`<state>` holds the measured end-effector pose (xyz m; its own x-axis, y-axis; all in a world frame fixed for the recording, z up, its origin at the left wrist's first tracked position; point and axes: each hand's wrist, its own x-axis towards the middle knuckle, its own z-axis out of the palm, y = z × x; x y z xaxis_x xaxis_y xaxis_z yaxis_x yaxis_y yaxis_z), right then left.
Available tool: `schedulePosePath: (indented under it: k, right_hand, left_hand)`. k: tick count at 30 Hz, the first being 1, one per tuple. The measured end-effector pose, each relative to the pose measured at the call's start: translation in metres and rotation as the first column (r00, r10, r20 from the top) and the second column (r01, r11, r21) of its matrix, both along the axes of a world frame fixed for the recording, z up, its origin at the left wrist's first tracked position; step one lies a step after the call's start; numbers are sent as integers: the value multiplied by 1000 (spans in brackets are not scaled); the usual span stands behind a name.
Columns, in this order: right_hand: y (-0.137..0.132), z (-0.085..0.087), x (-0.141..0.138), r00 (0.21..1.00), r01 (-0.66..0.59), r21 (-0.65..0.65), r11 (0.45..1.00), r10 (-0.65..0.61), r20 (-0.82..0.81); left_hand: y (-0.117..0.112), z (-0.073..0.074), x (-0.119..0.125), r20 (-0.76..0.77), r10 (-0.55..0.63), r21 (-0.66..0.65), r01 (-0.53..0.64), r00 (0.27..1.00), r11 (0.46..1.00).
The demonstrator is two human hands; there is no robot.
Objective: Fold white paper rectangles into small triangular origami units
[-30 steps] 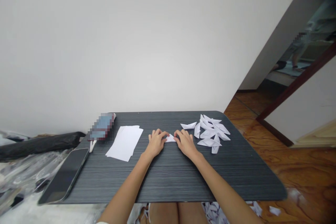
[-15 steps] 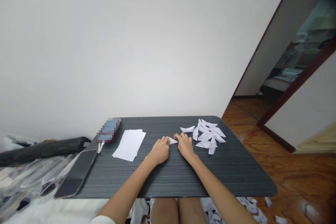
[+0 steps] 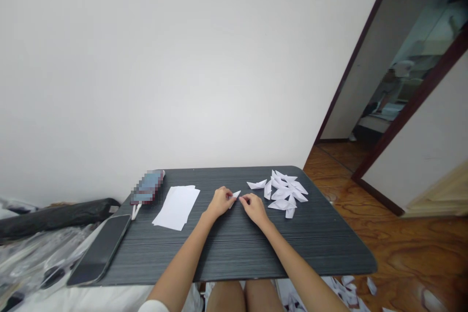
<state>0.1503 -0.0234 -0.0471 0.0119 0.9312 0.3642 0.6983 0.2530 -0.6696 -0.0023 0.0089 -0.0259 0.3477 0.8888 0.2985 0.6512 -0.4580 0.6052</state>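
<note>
Over the middle of the dark table, a small white folded paper [image 3: 235,194] with a pointed tip is between my two hands. My left hand [image 3: 220,203] pinches it between thumb and fingers from the left. Thumb and forefinger of my right hand [image 3: 255,209] are closed together at its right edge; the fingers cover the exact contact. To the right of my right hand lies a pile of folded paper boats [image 3: 283,191], with one paper boat [image 3: 257,185] apart at its left. A stack of white paper sheets [image 3: 177,208] lies left of my left hand.
A black phone [image 3: 100,249] lies at the table's [image 3: 241,258] left edge, with a blurred-out device [image 3: 148,186] and white cable behind it. Folded papers [image 3: 345,288] litter the floor at right. A white wall [image 3: 204,68] stands behind the table; a person is in the doorway beyond.
The folded paper has been raised and tilted from lying under my fingers. Both hands have turned from pressing down to pinching. The whole view has shifted slightly.
</note>
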Motion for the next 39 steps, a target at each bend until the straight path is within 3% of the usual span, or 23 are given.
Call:
schedulePosePath:
  k: [7,12,16,21,25,29,31,35,39]
  right_hand:
    - [29,5,-11,981,-140,-117,983,122,-151]
    - [32,6,-13,979,-182,-14,983,180,-93]
    - [27,11,-16,992,-126,18,992,127,-23]
    - [28,13,-14,943,-169,12,986,165,-288]
    - [33,11,-9,866,-173,61,983,181,-466]
    - [36,13,-5,832,-241,165,956,291,-472]
    - [37,15,-3,842,-263,190,946,321,-433]
    - [34,19,-3,864,-299,204,932,356,-356]
    - [35,17,-3,808,-283,87,955,286,-514]
  left_hand:
    - [4,-12,3,261,67,-76,-48,963,996]
    - [8,-21,0,394,66,-142,-10,917,990]
    - [10,-21,3,439,22,-130,40,898,991]
    - [11,-11,5,507,-42,-81,96,861,992]
    - [12,-5,2,629,-23,-131,135,777,982]
    - [15,-5,0,768,28,-204,203,640,958]
    - [16,-6,0,789,75,-233,183,610,955]
    - [16,-8,0,757,99,-241,135,646,961]
    - [12,-7,2,704,42,-168,109,709,980]
